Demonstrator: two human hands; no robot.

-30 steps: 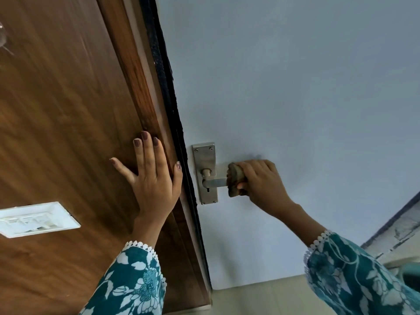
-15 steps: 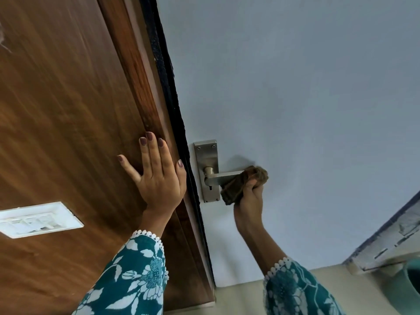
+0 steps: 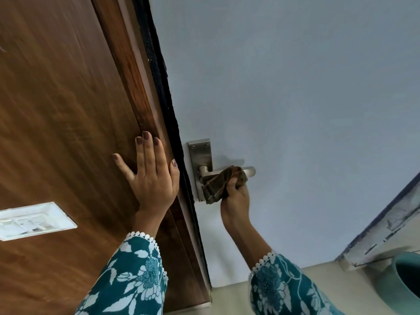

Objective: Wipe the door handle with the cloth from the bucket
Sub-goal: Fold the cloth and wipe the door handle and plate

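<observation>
Now we have our right hand closed around the cloth, which is bunched over the middle of the handle from below. The lever's long axis runs roughly from 9 to 3 o'clock, from the plate out to its bare tip, which shows just past the cloth at 3 o'clock. The right hand sits at 6 o'clock of the lever and touches it through the cloth; the left hand is open, flat against the wooden frame, off at 9 o'clock and apart from the handle. So we judge the next stroke belongs to the right hand, sliding along that axis. The bucket stands at the lower right.
</observation>
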